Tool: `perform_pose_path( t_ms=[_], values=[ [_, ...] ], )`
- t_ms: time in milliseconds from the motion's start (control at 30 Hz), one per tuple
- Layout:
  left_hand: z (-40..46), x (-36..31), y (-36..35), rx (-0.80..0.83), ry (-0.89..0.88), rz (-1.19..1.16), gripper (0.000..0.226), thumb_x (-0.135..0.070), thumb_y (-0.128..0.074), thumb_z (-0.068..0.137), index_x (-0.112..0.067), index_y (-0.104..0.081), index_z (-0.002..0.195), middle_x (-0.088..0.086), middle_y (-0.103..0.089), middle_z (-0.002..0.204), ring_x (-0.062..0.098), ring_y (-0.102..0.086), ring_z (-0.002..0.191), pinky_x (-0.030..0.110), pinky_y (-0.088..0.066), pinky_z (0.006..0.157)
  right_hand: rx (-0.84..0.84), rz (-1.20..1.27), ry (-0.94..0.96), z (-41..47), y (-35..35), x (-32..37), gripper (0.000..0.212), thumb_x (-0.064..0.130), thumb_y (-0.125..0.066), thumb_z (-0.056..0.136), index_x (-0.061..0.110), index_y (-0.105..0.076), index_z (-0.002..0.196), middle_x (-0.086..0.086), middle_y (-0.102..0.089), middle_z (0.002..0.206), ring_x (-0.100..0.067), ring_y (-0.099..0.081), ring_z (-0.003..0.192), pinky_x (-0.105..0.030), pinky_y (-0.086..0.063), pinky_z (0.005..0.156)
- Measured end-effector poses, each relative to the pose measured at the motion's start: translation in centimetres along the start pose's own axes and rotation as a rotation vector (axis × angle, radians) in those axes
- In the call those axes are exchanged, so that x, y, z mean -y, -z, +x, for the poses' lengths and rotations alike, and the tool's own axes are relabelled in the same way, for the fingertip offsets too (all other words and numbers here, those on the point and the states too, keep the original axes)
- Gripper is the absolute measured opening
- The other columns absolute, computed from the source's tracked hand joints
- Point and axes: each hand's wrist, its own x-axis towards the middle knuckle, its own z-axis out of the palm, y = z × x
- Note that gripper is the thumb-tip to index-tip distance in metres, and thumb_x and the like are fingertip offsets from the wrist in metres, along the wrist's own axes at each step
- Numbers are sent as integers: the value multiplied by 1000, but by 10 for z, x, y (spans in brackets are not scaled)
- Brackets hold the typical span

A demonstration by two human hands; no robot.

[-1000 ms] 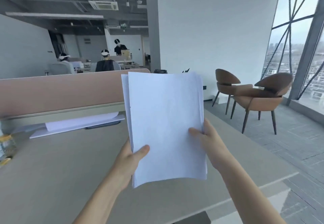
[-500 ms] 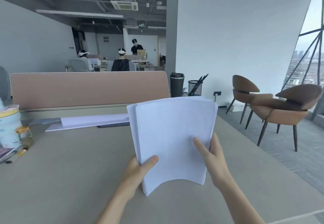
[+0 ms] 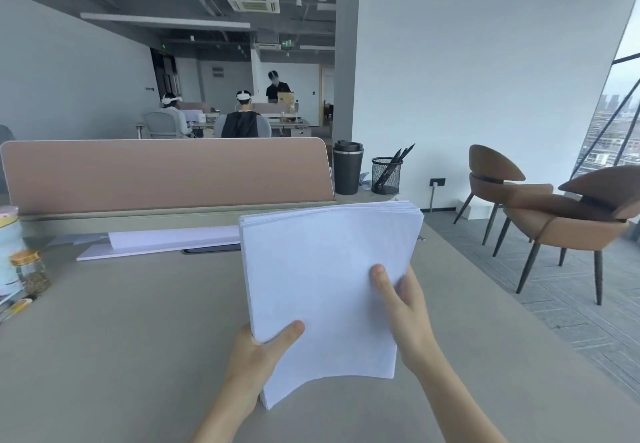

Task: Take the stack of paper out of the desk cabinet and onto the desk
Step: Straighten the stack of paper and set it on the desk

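Observation:
A thick stack of white paper (image 3: pixel 322 283) is held tilted above the grey desk (image 3: pixel 121 338), its near edge bowed upward. My left hand (image 3: pixel 258 359) grips the stack's lower left edge, thumb on top. My right hand (image 3: pixel 403 311) holds the right edge, thumb pressed on the top sheet. Whether the stack's near left corner touches the desk I cannot tell. The desk cabinet is out of view.
A pink partition (image 3: pixel 166 172) bounds the desk's far side, with loose white sheets (image 3: pixel 162 241) lying before it. A black cup (image 3: pixel 348 167) and mesh pen holder (image 3: pixel 386 175) stand at the far right. Jars (image 3: pixel 29 271) sit at the left edge. Brown chairs (image 3: pixel 568 214) stand on the right.
The stack has come down from in front of me toward the desk, tipping flatter. Both hands kept their grip and moved down with it.

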Motion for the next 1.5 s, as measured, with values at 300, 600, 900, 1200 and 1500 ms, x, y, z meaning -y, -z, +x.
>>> perform_pose_path(
  t_ms=[300,600,900,1200,1500],
  values=[
    [14,14,-11,-44,25,30,11,-26,-79,83,-27,-77,94,-11,-81,90,8,-77,84,31,-57,74,-43,-57,-47,-3,7,-33,26,44,-57,94,35,-62,119,14,-72,119,-12,-67,116,-38,-53,94],
    [21,20,-15,-84,33,95,6,-26,-77,84,-25,-75,90,-16,-80,81,9,-75,83,32,-56,71,-85,-152,-170,-1,11,-45,11,36,-57,97,27,-60,101,18,-72,99,0,-68,91,-28,-53,84],
    [63,3,-69,55,130,157,15,-34,-77,84,-24,-74,95,-5,-79,91,16,-73,87,33,-55,73,-197,-285,-296,48,59,-49,43,40,-63,91,15,-33,74,2,-38,72,-17,-40,62,-28,-35,58],
    [131,52,-197,87,409,115,34,-26,-83,75,-3,-73,98,15,-78,90,31,-76,80,51,-61,83,-191,-658,-528,141,169,-91,31,40,-63,88,9,-58,84,-10,-68,95,-31,-65,91,-31,-45,68],
    [173,62,-261,-126,62,623,34,-33,-63,89,-5,-49,102,5,-60,90,32,-65,86,33,-40,62,-166,-907,-498,190,210,-132,34,44,-57,90,13,-51,82,-7,-62,95,-30,-61,94,-33,-44,69]
  ],
)
